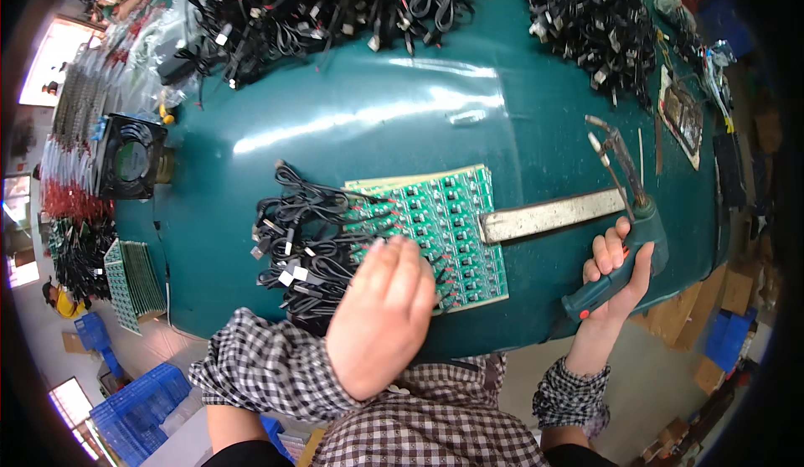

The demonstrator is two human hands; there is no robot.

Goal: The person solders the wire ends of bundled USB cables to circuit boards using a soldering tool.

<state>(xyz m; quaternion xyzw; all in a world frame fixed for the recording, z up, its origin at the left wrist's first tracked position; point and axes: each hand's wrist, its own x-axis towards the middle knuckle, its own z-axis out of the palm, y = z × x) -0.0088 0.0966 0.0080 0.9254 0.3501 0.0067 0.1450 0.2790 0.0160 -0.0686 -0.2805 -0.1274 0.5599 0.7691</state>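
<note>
My left hand (381, 308) lies over a panel of green circuit boards (461, 232), its fingers close together and pointing away from me. The thumb and whatever lies under the palm are hidden. Black cables (301, 203) with pale plugs bunch at the panel's left side; their red-tipped wire ends reach onto the boards. In my right hand (615, 274) is the dark green handle of a soldering gun (645, 224), fingers wrapped around it. Its metal tip and a thin feed tube point up and away from the boards, to their right.
A worn metal bar (553, 216) lies against the panel's right edge. Large heaps of black cables (335, 6) cover the far side of the green table (352, 123). A small fan (131, 159) and stacked green boards (134, 283) stand at left; a scorched tray (680, 117) lies far right.
</note>
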